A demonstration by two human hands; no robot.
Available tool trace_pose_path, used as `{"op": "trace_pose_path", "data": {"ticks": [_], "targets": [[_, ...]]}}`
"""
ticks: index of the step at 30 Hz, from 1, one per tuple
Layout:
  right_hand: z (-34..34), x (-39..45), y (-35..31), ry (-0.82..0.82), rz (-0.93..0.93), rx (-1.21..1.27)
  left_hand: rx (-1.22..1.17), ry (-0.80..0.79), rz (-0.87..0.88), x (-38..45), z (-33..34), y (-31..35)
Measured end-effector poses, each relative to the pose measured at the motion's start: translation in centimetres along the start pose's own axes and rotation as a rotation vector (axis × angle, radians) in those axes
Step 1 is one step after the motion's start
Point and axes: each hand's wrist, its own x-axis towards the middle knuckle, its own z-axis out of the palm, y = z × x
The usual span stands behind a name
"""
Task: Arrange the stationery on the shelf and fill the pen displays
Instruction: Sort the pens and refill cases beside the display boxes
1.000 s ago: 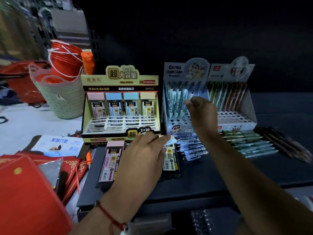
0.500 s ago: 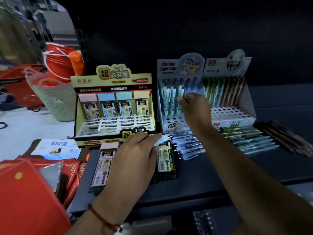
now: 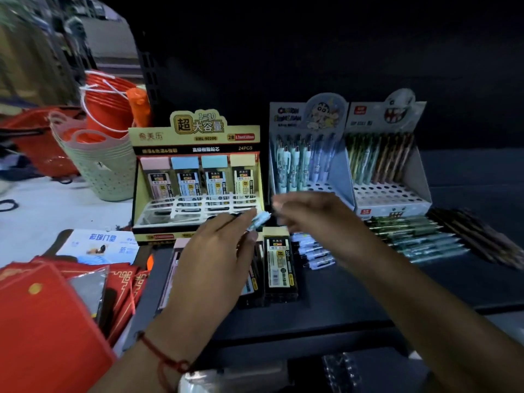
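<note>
Right hand, blurred so grip can't be told, has pulled back from blue pen display toward left hand gripping pale blue pens, likely fetching another.

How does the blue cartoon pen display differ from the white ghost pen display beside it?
The blue cartoon pen display holds pale blue and mint pens, mostly on its left side; the white ghost pen display holds green and brown pens across its back rows. The blue one stands on the left, next to the yellow lead-refill box; the white one stands on the right. Both have empty front holes and loose matching pens lying before them.
</note>
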Motion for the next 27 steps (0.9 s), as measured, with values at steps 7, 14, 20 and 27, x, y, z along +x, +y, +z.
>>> {"op": "trace_pose_path", "data": {"ticks": [7, 14, 20, 27], "targets": [[2.6, -0.7, 0.3, -0.102, 0.161, 0.547, -0.084, 0.107, 0.029, 0.1, 0.8, 0.7], [0.4, 0.9, 0.1, 0.033, 0.046, 0.341, 0.121, 0.073, 0.089, 0.2, 0.7, 0.0], [-2.7, 2.6, 0.6, 0.451, -0.129, 0.356, 0.29, -0.144, 0.093, -0.7, 0.8, -0.2], [-3.0, 3.9, 2.1, 0.567, -0.266, 0.219, 0.289, -0.297, 0.05, -2.7, -0.4, -1.6]]}}
